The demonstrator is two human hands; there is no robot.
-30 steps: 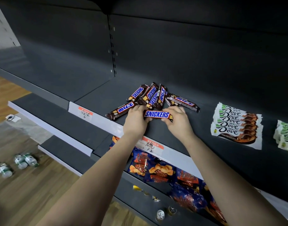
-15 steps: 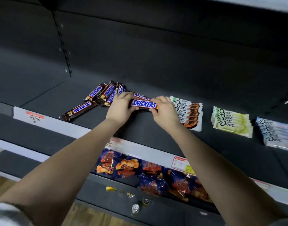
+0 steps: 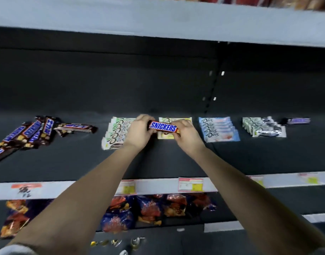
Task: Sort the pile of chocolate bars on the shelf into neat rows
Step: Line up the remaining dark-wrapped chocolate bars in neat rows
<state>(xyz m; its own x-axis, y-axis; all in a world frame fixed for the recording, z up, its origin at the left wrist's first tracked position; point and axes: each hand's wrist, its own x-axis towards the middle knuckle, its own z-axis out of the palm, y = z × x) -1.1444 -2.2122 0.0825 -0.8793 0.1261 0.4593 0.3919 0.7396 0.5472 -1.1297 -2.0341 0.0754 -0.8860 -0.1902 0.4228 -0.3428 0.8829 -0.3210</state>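
Note:
A Snickers bar (image 3: 163, 127) is held level above the dark shelf (image 3: 158, 159), my left hand (image 3: 139, 132) gripping its left end and my right hand (image 3: 185, 136) gripping its right end. A loose pile of Snickers bars (image 3: 32, 132) lies at the shelf's left, one bar (image 3: 76, 127) off to its right. Behind my hands lie neat stacks of Dove bars: white-green (image 3: 114, 132), yellow-green (image 3: 173, 120), blue (image 3: 218, 128) and grey-white (image 3: 263, 127). A single dark bar (image 3: 299, 120) lies far right.
A white price rail (image 3: 158, 185) with tags runs along the shelf's front edge. Bags of snacks (image 3: 148, 208) fill the shelf below. An upper shelf's pale edge (image 3: 158, 19) overhangs the top of the view.
Both hands have carried the Snickers bar rightward, away from the pile and past the first Dove stack. The view has panned right, revealing more Dove stacks.

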